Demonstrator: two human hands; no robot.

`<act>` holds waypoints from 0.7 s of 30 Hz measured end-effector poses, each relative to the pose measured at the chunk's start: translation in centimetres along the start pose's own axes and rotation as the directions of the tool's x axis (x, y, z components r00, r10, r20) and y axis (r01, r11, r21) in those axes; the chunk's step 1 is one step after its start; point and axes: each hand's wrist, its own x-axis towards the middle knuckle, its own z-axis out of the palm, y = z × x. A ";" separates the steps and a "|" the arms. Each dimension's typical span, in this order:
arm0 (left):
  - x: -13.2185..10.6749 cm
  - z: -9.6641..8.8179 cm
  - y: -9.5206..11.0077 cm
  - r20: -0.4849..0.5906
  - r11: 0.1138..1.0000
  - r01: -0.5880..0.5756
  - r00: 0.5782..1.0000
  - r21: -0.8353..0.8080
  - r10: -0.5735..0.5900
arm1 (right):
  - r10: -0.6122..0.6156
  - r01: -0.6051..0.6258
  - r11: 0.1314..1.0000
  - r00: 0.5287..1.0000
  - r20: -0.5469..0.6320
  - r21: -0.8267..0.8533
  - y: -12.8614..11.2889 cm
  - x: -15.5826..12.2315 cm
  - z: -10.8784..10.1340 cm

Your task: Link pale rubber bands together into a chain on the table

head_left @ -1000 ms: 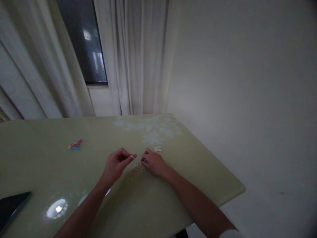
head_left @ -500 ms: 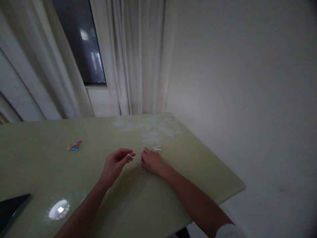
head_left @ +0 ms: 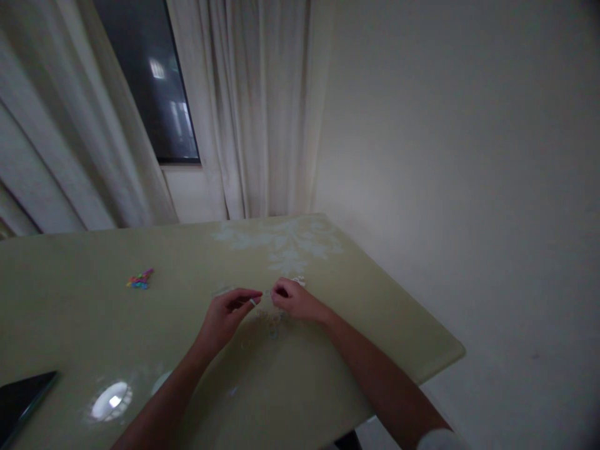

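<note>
My left hand [head_left: 227, 317] hovers over the table with thumb and fingers pinched around a small white piece [head_left: 253, 302], too small to name. Facing it, the thumb and fingertips of my right hand [head_left: 296, 300] are closed on a small pale ring [head_left: 267, 293], which shows faintly in the narrow gap between the hands. Below the fingers, several thin pale rings [head_left: 273, 326] lie in a loose cluster on the tabletop. A group of small white pieces [head_left: 299, 281] rests just behind my right hand, which partly hides it.
The glossy green table [head_left: 375, 337] has its right edge near the wall. Several small coloured pieces [head_left: 139, 279] lie together at the left. A dark flat object [head_left: 25, 400] sits at the near left edge. Curtains [head_left: 262, 112] hang behind the table.
My two hands have come closer together, the left moving slightly right. My right hand has lifted a little from the ring cluster, and a pale ring now shows at its fingertips.
</note>
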 end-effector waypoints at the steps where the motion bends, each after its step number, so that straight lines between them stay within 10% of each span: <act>1: -0.1 0.2 0.0 0.013 1.000 0.008 1.000 -0.007 -0.008 | -0.017 0.016 0.998 1.000 0.006 0.068 -0.2 -0.1 0.1; 12: -0.4 1.4 0.3 -0.028 0.981 0.001 1.000 -0.196 -0.007 | -0.076 0.084 0.946 0.996 -0.037 0.312 -1.5 -0.6 1.3; 21: -0.5 0.7 1.0 -0.017 0.979 0.001 1.000 -0.204 -0.005 | -0.058 0.084 0.978 0.989 -0.137 0.192 -1.7 -0.5 0.5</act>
